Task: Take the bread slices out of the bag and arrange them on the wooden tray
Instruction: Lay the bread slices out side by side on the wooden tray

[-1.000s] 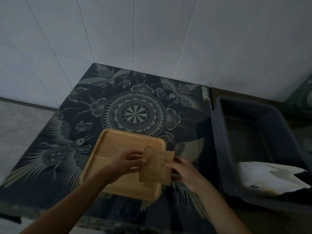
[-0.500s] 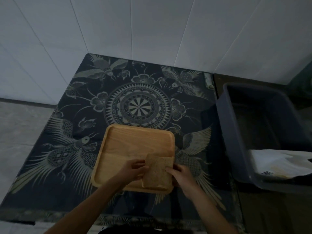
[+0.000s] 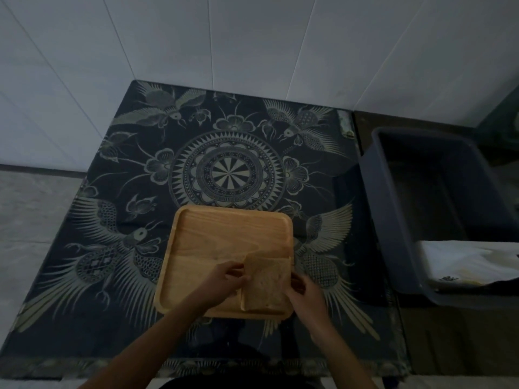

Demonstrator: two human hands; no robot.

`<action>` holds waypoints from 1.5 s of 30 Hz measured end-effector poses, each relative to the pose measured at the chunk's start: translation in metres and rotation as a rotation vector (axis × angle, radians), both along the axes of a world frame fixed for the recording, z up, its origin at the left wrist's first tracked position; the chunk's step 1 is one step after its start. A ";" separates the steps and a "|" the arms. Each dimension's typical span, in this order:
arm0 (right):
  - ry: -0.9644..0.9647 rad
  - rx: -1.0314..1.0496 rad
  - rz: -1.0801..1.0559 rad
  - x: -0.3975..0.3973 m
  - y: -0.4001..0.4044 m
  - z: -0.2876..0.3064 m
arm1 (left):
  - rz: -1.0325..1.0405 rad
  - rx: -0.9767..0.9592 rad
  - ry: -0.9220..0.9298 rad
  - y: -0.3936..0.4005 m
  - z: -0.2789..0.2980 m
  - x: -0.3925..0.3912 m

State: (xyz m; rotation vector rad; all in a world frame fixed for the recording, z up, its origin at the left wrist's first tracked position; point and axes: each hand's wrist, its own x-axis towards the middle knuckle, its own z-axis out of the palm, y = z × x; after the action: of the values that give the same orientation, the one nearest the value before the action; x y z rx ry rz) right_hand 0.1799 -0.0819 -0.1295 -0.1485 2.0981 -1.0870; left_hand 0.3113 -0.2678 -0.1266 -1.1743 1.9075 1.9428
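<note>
A square wooden tray (image 3: 222,237) lies on the dark patterned table. A brown bread slice (image 3: 266,284) rests low in the tray's near right corner, flat or nearly flat. My left hand (image 3: 224,279) pinches its left edge and my right hand (image 3: 306,290) holds its right edge. The white bag (image 3: 460,262) lies crumpled inside the dark bin to the right. Whether more than one slice is stacked between my hands is unclear.
A dark grey plastic bin (image 3: 393,220) stands right of the table, close to the tray. The table cloth (image 3: 227,172) carries a bird and mandala print. White tiled walls rise behind. The floor drops away on the left.
Both hands have lowered the bread slice from above the tray's near edge down onto the tray's near right corner. The view has also shifted a little closer over the tray.
</note>
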 end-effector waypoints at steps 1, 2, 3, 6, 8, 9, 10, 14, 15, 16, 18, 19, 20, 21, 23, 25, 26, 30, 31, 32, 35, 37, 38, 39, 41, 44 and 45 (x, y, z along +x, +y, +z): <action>0.027 0.010 0.004 0.003 0.003 0.001 | -0.008 -0.015 -0.003 -0.002 0.000 -0.001; 0.061 0.027 0.012 0.007 0.004 0.003 | -0.017 -0.032 -0.004 -0.004 0.001 -0.001; 0.102 0.048 0.019 0.010 0.005 0.004 | -0.027 -0.052 -0.004 -0.005 0.001 -0.002; 0.198 0.069 0.006 0.016 0.005 0.005 | -0.054 -0.089 0.032 -0.009 0.001 -0.006; 0.203 0.040 -0.026 0.018 0.006 0.007 | -0.047 -0.080 0.071 -0.010 0.002 -0.009; 0.189 0.023 -0.041 0.019 0.006 0.008 | -0.035 -0.068 0.086 -0.009 0.001 -0.009; 0.175 0.008 -0.052 0.019 0.006 0.009 | -0.023 -0.058 0.097 -0.009 0.001 -0.008; 0.149 -0.036 -0.073 0.021 0.005 0.012 | 0.011 -0.046 0.105 -0.007 -0.005 -0.003; 0.137 -0.050 -0.083 0.022 0.005 0.013 | 0.021 -0.058 0.103 -0.007 -0.006 -0.002; 0.126 -0.063 -0.095 0.023 0.004 0.014 | 0.029 -0.073 0.103 -0.008 -0.007 -0.001; 0.119 -0.097 -0.113 0.024 0.002 0.018 | 0.046 -0.082 0.111 -0.010 -0.008 0.002; 0.117 -0.122 -0.114 0.025 0.000 0.021 | 0.055 -0.076 0.118 -0.012 -0.008 0.003; 0.117 -0.151 -0.109 0.026 -0.003 0.024 | 0.066 -0.070 0.125 -0.014 -0.007 0.005; 0.121 -0.180 -0.099 0.026 -0.005 0.027 | 0.077 -0.066 0.129 -0.017 -0.006 0.006; 0.144 -0.233 -0.067 0.027 -0.011 0.034 | 0.092 -0.047 0.132 -0.023 0.000 0.011; 0.177 -0.281 -0.019 0.027 -0.018 0.043 | 0.093 0.011 0.152 -0.031 0.008 0.018; 0.202 -0.301 0.009 0.026 -0.022 0.049 | 0.094 0.052 0.172 -0.035 0.012 0.021; 0.295 -0.397 0.150 0.018 -0.039 0.073 | -0.015 0.100 0.291 -0.049 0.034 0.031; 0.301 -0.422 0.182 0.015 -0.044 0.079 | -0.048 0.088 0.317 -0.051 0.039 0.032; 0.302 -0.443 0.213 0.013 -0.049 0.085 | -0.068 0.073 0.339 -0.054 0.044 0.033; 0.300 -0.489 0.294 0.005 -0.065 0.100 | -0.077 0.069 0.414 -0.060 0.055 0.034; 0.297 -0.508 0.322 0.000 -0.075 0.106 | -0.052 0.061 0.476 -0.062 0.063 0.034; 0.288 -0.515 0.331 -0.002 -0.079 0.108 | -0.032 0.040 0.504 -0.063 0.066 0.034; 0.279 -0.525 0.337 -0.003 -0.084 0.111 | -0.014 0.012 0.528 -0.064 0.069 0.034; 0.256 -0.558 0.328 -0.005 -0.093 0.115 | 0.000 -0.047 0.570 -0.066 0.072 0.035; 0.156 -0.593 0.258 -0.006 -0.108 0.117 | 0.028 -0.086 0.597 -0.071 0.077 0.039; 0.107 -0.600 0.230 -0.006 -0.113 0.115 | 0.046 -0.084 0.605 -0.073 0.079 0.042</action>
State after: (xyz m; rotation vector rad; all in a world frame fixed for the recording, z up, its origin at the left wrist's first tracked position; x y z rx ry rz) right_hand 0.1741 -0.1950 -0.0140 -0.7299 1.7276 -1.5554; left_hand 0.3529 -0.3407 -0.0472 -0.6900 2.2617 2.4682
